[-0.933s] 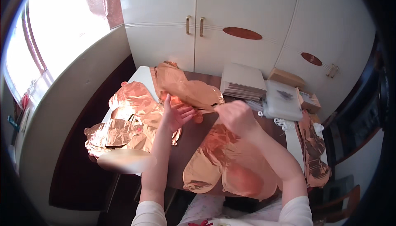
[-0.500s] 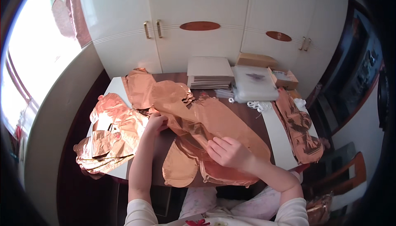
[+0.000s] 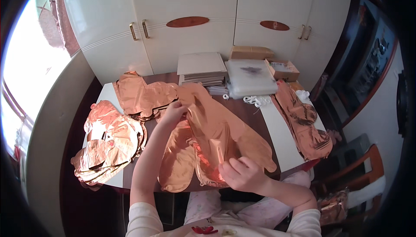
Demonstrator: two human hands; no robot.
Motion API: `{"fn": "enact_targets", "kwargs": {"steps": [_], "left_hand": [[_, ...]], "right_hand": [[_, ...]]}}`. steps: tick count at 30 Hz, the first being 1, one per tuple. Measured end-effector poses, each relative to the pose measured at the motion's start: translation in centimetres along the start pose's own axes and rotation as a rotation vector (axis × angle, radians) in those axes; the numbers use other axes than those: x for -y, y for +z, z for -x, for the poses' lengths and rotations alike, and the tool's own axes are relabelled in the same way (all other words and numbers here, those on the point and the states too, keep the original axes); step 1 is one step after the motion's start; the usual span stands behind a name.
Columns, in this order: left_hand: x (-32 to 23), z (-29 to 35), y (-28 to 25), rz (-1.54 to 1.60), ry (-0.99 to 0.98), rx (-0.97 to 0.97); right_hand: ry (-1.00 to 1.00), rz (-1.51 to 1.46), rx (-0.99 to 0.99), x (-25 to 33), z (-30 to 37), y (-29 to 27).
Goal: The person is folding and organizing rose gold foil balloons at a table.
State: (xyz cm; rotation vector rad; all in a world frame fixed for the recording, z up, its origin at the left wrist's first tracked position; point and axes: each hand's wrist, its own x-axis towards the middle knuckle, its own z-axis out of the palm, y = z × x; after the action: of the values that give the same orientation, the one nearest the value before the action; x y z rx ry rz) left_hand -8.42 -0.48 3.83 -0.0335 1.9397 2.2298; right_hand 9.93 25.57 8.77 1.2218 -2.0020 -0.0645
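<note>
A flat rose-gold foil balloon (image 3: 216,126) hangs between my hands over the middle of the table. My left hand (image 3: 175,111) is closed on its left edge. Nearer to me, my right hand (image 3: 243,174) pinches its lower edge, fingers curled. Beneath lie more flat foil balloons, among them a rounded foil piece (image 3: 175,163) by the table's front edge. Just beyond my left hand is a stack of foil balloons (image 3: 145,94). Another shiny foil pile (image 3: 125,128) lies at the left. Where the held balloon ends and those under it begin is hard to tell.
A folded foil stack (image 3: 299,124) lies on the table's right side. At the back stand a stack of cardboard sheets (image 3: 201,66), a clear plastic bundle (image 3: 250,79), a small open box (image 3: 282,69) and white ribbon coils (image 3: 256,101). A wooden chair (image 3: 368,167) stands at the right.
My left hand has moved right and away from me with the foil edge. My right hand has come slightly nearer. The held balloon has swung right and spread out, and the view has shifted.
</note>
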Motion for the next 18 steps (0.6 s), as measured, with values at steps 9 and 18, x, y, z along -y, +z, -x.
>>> {"fn": "enact_targets", "kwargs": {"steps": [9, 18], "left_hand": [[6.6, -4.5, -0.5, -0.618, 0.088, -0.118], [3.8, -0.5, 1.3, -0.805, 0.091, -0.154]], "right_hand": [[-0.011, -0.174, 0.078, 3.4, 1.7, 5.1], [0.537, -0.647, 0.223, -6.2, 3.1, 11.4]]}}
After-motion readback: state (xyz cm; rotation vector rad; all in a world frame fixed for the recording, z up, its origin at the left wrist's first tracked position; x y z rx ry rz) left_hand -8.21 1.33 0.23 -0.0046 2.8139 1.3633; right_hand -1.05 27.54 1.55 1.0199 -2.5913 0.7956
